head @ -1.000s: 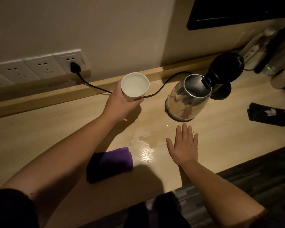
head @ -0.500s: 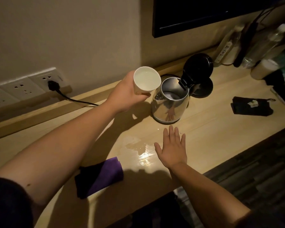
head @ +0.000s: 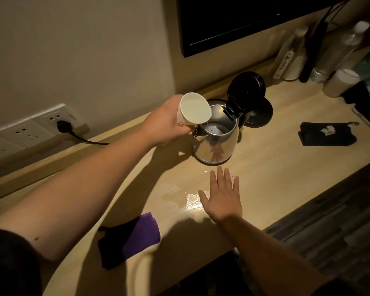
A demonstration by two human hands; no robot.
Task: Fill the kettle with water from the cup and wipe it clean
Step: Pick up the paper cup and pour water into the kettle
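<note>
A steel kettle [head: 216, 144] stands on the wooden desk with its black lid [head: 245, 91] flipped up. My left hand [head: 165, 124] grips a white paper cup [head: 193, 111] and tilts it over the kettle's spout side, where a thin stream of water runs into the opening. Flat on the desk in front of the kettle lies my right hand [head: 222, 197], fingers straight, holding nothing. A purple cloth [head: 129, 239] sits folded near the desk's front edge, below my left forearm.
A puddle of water [head: 188, 199] shines on the desk [head: 271, 167] left of my right hand. A black pouch [head: 327, 134] lies to the right. Bottles and a white cylinder [head: 341, 82] crowd the back right corner. A plug [head: 63, 127] sits in the wall socket, with a dark screen [head: 233, 22] above.
My left hand has carried the cup right to the kettle's rim and tipped it, and water now pours in. My right hand stays flat on the desk.
</note>
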